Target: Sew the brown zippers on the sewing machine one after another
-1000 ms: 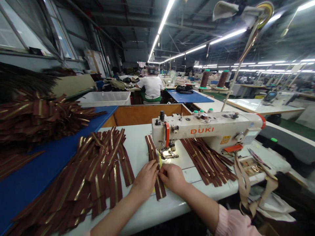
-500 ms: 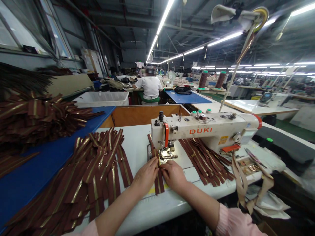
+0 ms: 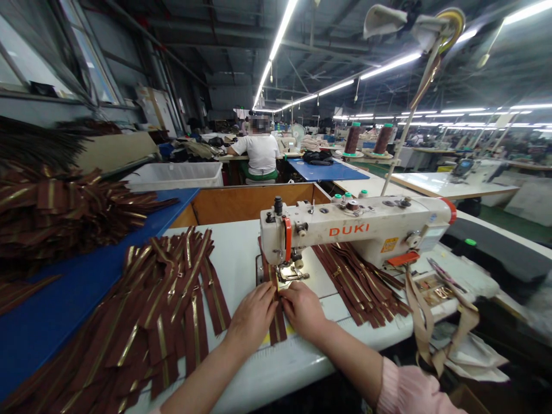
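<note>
A brown zipper strip [image 3: 278,329] runs lengthwise under the head of the white sewing machine [image 3: 319,221]. My left hand [image 3: 253,315] presses on the strip's left side, fingers together, just in front of the presser foot [image 3: 293,273]. On the right side, my right hand [image 3: 303,309] pinches the strip's edge with bent fingers close to the foot. Many brown zippers with gold teeth [image 3: 161,299] lie in a heap left of my left hand. More zippers [image 3: 356,282] are laid out side by side to the right, partly behind the machine arm.
A blue table [image 3: 92,276] with a large zipper pile [image 3: 64,213] is at the left. Scissors [image 3: 444,273] and a tray of small metal parts [image 3: 435,292] sit at the right, beside hanging beige straps [image 3: 425,322]. A person in white [image 3: 260,152] sits ahead.
The whole view has shifted slightly. My hands are still at the strip by the presser foot, the left one a little lower along it.
</note>
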Available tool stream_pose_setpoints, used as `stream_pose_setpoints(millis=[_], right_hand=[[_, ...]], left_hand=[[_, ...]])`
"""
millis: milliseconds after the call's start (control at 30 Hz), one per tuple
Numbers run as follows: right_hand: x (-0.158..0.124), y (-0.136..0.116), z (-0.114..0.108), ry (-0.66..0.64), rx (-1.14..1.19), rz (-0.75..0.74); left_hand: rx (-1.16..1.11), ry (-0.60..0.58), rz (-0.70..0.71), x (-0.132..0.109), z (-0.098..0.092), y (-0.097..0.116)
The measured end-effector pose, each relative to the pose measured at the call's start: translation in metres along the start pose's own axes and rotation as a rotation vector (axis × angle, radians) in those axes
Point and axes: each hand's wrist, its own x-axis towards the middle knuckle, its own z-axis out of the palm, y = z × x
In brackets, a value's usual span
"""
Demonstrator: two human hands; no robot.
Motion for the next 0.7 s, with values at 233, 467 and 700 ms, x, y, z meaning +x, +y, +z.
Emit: stream_pose_setpoints(millis=[233, 467, 700], right_hand=[[0.0036, -0.0039, -0.0005, -0.012, -0.058, -0.068], [0.0013, -0.0054, -0.0020, -0.018, -0.077, -0.081], [0.0022, -0.0083, -0.0012, -0.051, -0.173, -0.131]], left_hand=[[-0.006, -0.016, 0.022, -0.0020, -0.0014, -0.0022], [-0.017, -0.042, 0.008, -0.0012, -0.0007, -0.0032], [-0.053, -0.043, 0.004, -0.0001, -0.0039, -0.0030]])
